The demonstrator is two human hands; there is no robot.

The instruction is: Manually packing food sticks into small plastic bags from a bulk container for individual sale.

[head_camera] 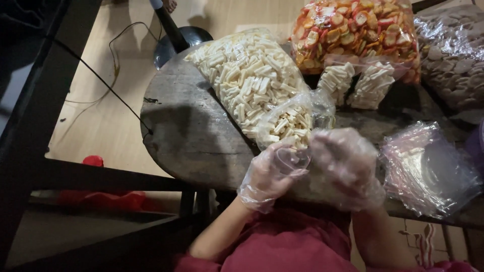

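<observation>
While crinkly, gloved hands (312,168) on small bag (287,123)

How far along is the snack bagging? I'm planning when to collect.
Done: two filled small bags lie by the orange snacks. In hand: left hand and right hand, gloved, hold a small bag of white sticks. Left: the big bag looks mostly full; empty bags remain.

Bare worktop (186,126) open on the left; blocked ahead by big sack of white sticks (247,70), on the right by stacked empty bags (428,168).
</observation>
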